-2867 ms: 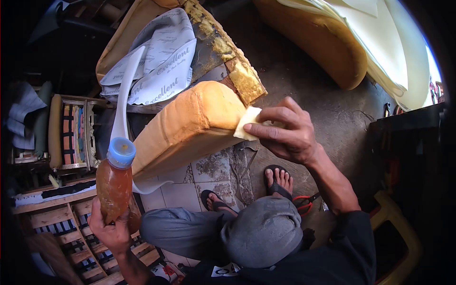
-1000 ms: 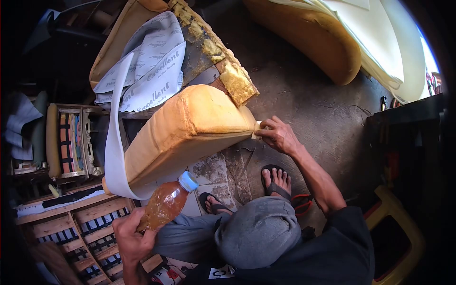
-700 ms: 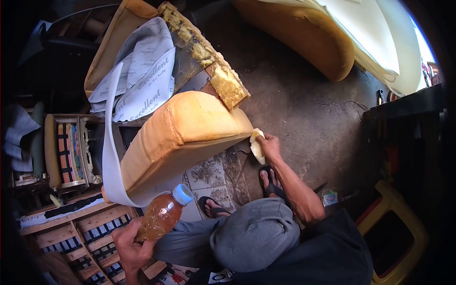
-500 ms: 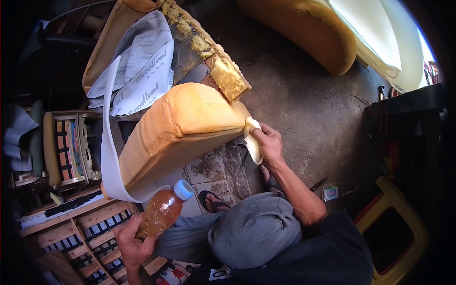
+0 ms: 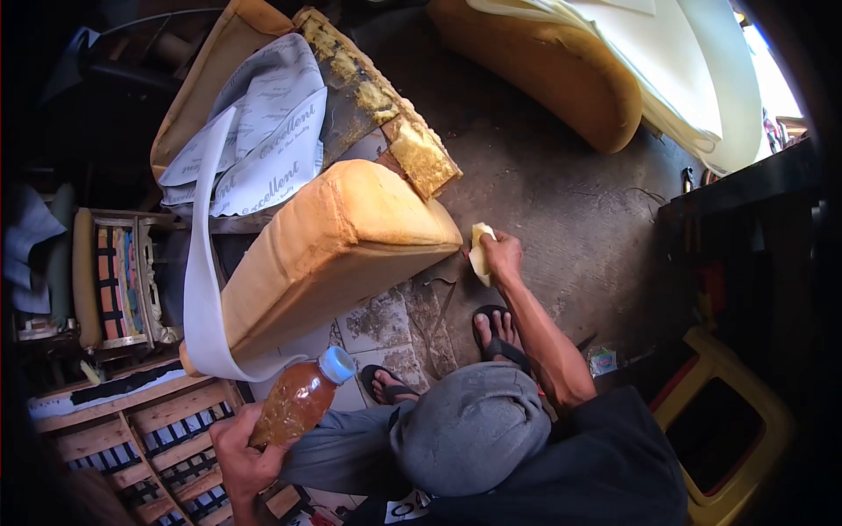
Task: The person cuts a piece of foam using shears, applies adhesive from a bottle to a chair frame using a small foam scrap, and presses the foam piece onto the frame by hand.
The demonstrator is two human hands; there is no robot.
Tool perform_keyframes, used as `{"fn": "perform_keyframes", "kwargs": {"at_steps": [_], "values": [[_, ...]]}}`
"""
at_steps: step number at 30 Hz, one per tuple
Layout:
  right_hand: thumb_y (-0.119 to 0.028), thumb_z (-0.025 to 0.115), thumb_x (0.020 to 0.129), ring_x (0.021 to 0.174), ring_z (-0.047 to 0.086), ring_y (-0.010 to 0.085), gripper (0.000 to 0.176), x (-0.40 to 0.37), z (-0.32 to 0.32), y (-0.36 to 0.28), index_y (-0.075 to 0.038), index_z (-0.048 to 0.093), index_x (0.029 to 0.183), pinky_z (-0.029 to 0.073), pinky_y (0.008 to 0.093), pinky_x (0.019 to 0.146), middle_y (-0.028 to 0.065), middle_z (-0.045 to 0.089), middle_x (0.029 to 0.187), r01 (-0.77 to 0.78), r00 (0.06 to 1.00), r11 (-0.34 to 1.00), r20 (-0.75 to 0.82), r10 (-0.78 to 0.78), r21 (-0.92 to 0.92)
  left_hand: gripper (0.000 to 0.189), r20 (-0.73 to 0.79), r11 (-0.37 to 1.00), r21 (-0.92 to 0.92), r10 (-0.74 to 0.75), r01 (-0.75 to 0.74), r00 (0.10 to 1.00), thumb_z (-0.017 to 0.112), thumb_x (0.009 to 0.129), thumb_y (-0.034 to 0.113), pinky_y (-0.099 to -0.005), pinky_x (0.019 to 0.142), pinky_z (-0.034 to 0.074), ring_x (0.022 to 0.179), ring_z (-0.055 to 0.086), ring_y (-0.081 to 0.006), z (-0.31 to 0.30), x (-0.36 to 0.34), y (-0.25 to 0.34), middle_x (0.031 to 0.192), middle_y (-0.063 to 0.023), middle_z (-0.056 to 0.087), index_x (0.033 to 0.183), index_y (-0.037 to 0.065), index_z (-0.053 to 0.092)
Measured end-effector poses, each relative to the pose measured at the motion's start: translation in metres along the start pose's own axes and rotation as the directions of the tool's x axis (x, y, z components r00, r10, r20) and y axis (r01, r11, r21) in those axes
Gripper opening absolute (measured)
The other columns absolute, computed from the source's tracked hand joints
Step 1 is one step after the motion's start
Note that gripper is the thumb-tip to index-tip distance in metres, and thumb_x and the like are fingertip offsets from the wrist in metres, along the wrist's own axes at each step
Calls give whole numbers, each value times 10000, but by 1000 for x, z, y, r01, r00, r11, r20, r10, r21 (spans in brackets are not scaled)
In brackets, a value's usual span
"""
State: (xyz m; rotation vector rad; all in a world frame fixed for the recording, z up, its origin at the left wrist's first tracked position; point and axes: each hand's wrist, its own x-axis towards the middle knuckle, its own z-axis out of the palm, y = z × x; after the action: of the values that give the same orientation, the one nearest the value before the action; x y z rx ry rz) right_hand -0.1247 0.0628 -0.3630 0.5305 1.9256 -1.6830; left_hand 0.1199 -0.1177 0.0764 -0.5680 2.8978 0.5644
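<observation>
My left hand is wrapped round a clear plastic bottle of amber liquid with a pale blue top, tilted up to the right at the lower left. In my right hand, fingers closed, is a small piece of cream foam. That hand is just right of a big orange-tan foam cushion, apart from its corner. A white strip hangs over the cushion's left end and runs down behind the bottle.
White printed cloth lies beyond the cushion, beside a board edged with crumbling yellow foam. A slatted wooden frame lies at lower left. Large curved foam pieces stand at upper right. A yellow frame is at right.
My right hand has moved away from the cushion's corner, to the right, with the foam piece. My left hand still holds the bottle in nearly the same place.
</observation>
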Motion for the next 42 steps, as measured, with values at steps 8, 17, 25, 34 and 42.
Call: {"fn": "perform_keyframes", "kwargs": {"at_steps": [8,17,25,34,42], "values": [[-191,665,872,642,659,131,252,18,5,-57,20,762,970,507,293,577,63,731,797,169,984,982,39,-173,86,431,-18,996,-53,-75,74,997,883,665,233,-353,725,493,676,641,-257,10,-11,-15,785,-90,684,1000,23,712],[-192,666,871,735,670,125,281,12,-53,-68,9,751,1047,509,266,652,69,732,863,132,885,975,421,-197,178,408,191,972,-230,88,-42,978,884,755,224,-315,650,537,698,728,-215,32,20,-36,807,-130,725,1041,-8,708],[-528,632,949,1209,553,423,635,-25,-157,-10,-159,557,1461,451,475,1021,267,543,1285,244,936,649,1,-351,-721,411,330,821,-570,205,21,921,671,982,427,-356,678,488,721,579,-145,216,94,-88,760,-97,600,1025,24,606],[-297,654,1008,1098,658,251,433,-116,-117,-182,-17,609,1335,521,365,933,149,618,1275,667,641,578,-33,-766,-470,728,298,869,-87,489,-486,820,704,867,270,-458,983,482,1187,538,-441,284,100,-79,1258,-252,549,1468,-3,397],[-635,656,917,1168,623,226,921,-107,133,-410,65,433,1473,552,357,896,232,644,1253,830,553,471,547,-629,-298,460,-666,823,514,561,-242,492,664,860,145,-501,1026,408,1204,489,-382,-3,89,-60,1285,-216,517,1297,41,569]]}}
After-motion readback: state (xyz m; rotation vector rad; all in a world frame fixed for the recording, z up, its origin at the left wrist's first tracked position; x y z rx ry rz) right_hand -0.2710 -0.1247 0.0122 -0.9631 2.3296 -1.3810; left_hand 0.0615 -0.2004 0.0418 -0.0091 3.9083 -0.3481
